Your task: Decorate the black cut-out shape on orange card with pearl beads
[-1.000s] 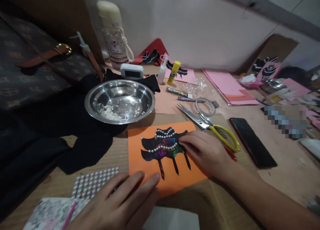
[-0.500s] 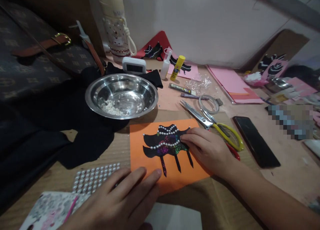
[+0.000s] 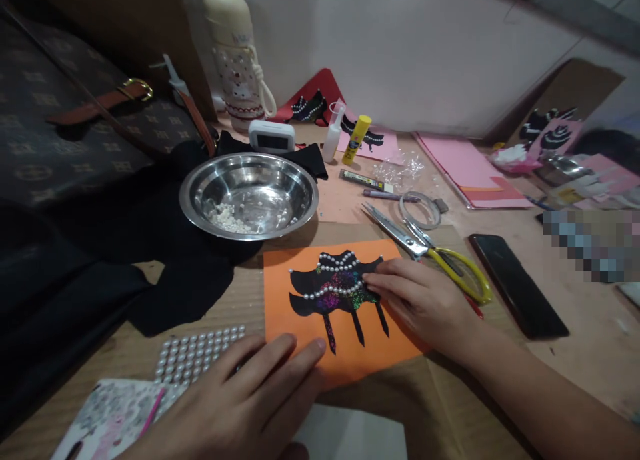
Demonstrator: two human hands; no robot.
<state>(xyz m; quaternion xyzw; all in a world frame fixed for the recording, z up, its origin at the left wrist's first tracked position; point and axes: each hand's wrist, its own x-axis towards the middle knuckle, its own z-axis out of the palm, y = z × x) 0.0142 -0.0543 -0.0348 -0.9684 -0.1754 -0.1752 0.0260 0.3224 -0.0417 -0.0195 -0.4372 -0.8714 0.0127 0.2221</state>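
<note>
On the cardboard lies a sheet of orange paper [image 3: 281,323] with a black cut-out [image 3: 303,282] on it. Rows of pearl beads [image 3: 333,291] and patches of glitter decorate the cut-out. The closed fingertips of my right hand [image 3: 420,299] touch the cut-out at the right end of the lower bead row; whatever is between them is hidden. My left hand [image 3: 250,397] rests palm down, fingers out, on the paper's lower left corner. Beside it is a sheet of stick-on pearls [image 3: 197,353], partly covered by the hand.
A steel bowl [image 3: 280,210] with small white beads stands behind the paper. Yellow-handled scissors [image 3: 400,237], a roll of tape [image 3: 420,210] and a phone [image 3: 517,283] lie to the right. A glue stick [image 3: 357,140] and a glue bottle [image 3: 333,137] stand further back.
The whole view has shifted slightly, so things appear a little further right. Both hands keep their places on the paper and cut-out.
</note>
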